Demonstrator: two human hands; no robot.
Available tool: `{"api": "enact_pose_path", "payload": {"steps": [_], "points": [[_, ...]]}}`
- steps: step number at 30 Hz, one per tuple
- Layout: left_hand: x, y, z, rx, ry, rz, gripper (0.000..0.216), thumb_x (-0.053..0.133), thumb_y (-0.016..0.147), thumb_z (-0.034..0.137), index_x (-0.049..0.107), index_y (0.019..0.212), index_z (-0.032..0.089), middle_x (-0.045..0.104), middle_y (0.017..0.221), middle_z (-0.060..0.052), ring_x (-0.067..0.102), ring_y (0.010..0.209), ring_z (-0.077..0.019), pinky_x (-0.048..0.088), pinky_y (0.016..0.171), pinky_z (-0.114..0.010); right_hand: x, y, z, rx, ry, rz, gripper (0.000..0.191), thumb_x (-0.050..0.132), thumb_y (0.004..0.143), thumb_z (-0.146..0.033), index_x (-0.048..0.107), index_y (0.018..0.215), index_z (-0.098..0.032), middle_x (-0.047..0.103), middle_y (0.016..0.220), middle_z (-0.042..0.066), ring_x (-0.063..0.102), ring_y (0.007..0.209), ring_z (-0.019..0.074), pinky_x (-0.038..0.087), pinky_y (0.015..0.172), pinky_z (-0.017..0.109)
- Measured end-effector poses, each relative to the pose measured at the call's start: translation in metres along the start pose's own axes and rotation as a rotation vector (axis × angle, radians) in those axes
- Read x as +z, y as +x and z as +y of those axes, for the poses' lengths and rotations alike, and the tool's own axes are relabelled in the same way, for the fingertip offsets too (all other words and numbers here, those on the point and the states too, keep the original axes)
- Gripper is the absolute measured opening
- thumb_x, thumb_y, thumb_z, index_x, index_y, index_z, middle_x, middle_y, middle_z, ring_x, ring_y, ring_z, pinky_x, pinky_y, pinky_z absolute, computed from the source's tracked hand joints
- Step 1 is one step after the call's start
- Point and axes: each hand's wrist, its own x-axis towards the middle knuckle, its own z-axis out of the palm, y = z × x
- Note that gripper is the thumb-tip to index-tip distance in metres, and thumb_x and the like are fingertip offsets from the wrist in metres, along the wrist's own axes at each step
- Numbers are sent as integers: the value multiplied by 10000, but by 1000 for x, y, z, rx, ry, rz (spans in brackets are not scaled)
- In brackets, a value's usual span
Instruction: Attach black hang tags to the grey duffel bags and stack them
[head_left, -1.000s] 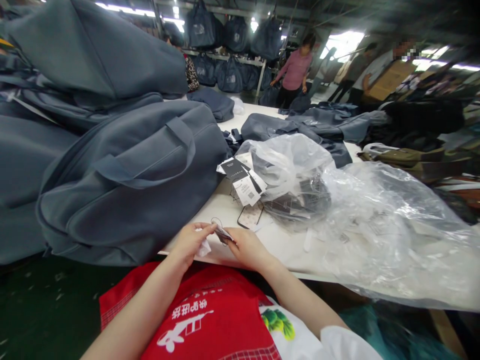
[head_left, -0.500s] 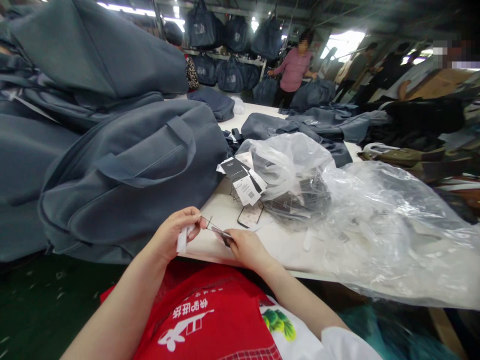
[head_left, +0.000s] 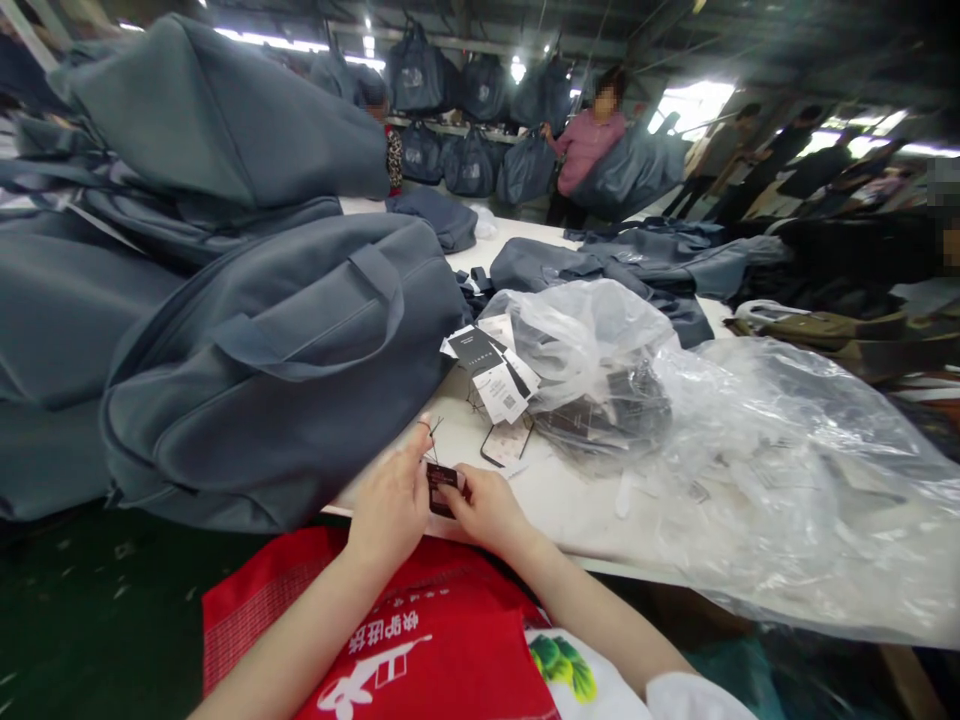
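Note:
A small black hang tag with pale print is pinched in my right hand, thumb across its front. From its top edge rises a thin dark string. My left hand, palm turned inward and fingers close together, has the string at its fingertips; whatever lies in its palm is hidden. Just beyond my hands, a fanned bunch of black and white hang tags lies against a clear plastic bag. A dark-edged rectangular card rests below the bunch on the white table.
A large blue-grey duffel bag with a looped handle fills the left, with more bags stacked behind. Clear plastic sheeting covers the right side. A person in a pink top handles bags at the back.
My left hand has moved right, closer to my right hand, and turned, so the white piece in it no longer shows. The black tag now faces me. The person behind has lifted a bag.

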Motion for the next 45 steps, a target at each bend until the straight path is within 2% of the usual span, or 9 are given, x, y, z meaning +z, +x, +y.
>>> {"api": "enact_pose_path", "payload": {"steps": [3, 10, 16, 19, 23, 29, 35, 39, 45], "points": [[-7, 0, -1, 40, 90, 64, 644, 418, 907, 140, 194, 1506, 210, 683, 1201, -63, 574, 1152, -253, 483, 954, -401, 6, 0, 0, 4, 39, 54, 232, 521, 893, -327, 561, 718, -178, 621, 655, 12, 493, 571, 112, 265, 552, 228], [-6, 0, 4, -90, -299, 42, 657, 387, 947, 217, 65, 1516, 277, 657, 1247, -49, 642, 1069, -156, 505, 927, -331, 24, 0, -9, -42, 103, 75, 270, 561, 862, -322, 530, 638, -174, 581, 602, -7, 465, 556, 102, 273, 558, 226], [-16, 9, -11, -63, -217, 50, 633, 374, 934, 207, 126, 1511, 286, 646, 1264, -46, 621, 1122, -179, 478, 982, -373, 6, 3, -29, -96, 356, -213, 99, 640, 769, -261, 637, 796, -166, 663, 715, 5, 562, 610, 114, 363, 553, 207], [-27, 9, -15, -16, -174, -71, 606, 360, 930, 197, 186, 1502, 293, 641, 1272, -41, 604, 1159, -187, 462, 1018, -391, -13, 15, -35, -109, 495, -63, 214, 608, 818, -300, 653, 983, -171, 694, 881, 39, 612, 748, 136, 424, 612, 220], [-30, -1, -13, -3, -127, -198, 614, 389, 883, 147, 292, 1480, 254, 556, 1382, -75, 546, 1244, -219, 436, 1065, -414, -13, 34, -42, -118, 550, 9, 151, 613, 808, -302, 671, 817, -163, 640, 734, 21, 539, 647, 122, 391, 556, 228], [-45, -17, -22, -84, -272, -182, 623, 552, 830, 217, 399, 1432, 263, 611, 1315, -71, 558, 1217, -228, 409, 1082, -382, 14, 49, -51, 177, 1091, -258, 272, 736, 704, -398, 618, 644, -160, 442, 517, -40, 311, 441, 56, 196, 416, 206], [-65, -38, -36, -158, -195, -67, 260, 500, 898, 349, 735, 915, 237, 737, 869, -45, 657, 828, -206, 476, 795, -301, 20, 74, -77, 364, 1483, -286, 281, 803, 621, -350, 613, 680, -151, 458, 615, -39, 303, 443, 20, 171, 389, 158], [-116, -31, -52, -260, -258, 140, 315, 458, 908, 388, 693, 808, 204, 652, 683, -21, 589, 676, -171, 435, 676, -275, 41, 101, -99, 150, 1230, -479, 304, 724, 697, -421, 647, 794, -143, 570, 682, 6, 440, 460, 58, 251, 394, 179], [-240, 28, -78, -391, -339, 314, 380, 571, 782, 501, 691, 847, 147, 539, 542, 24, 475, 539, -131, 356, 565, -245, 34, 190, -127, -41, 1068, 162, 441, 679, 676, -469, 629, 981, -155, 645, 750, 16, 357, 413, 41, 247, 395, 201]]}}
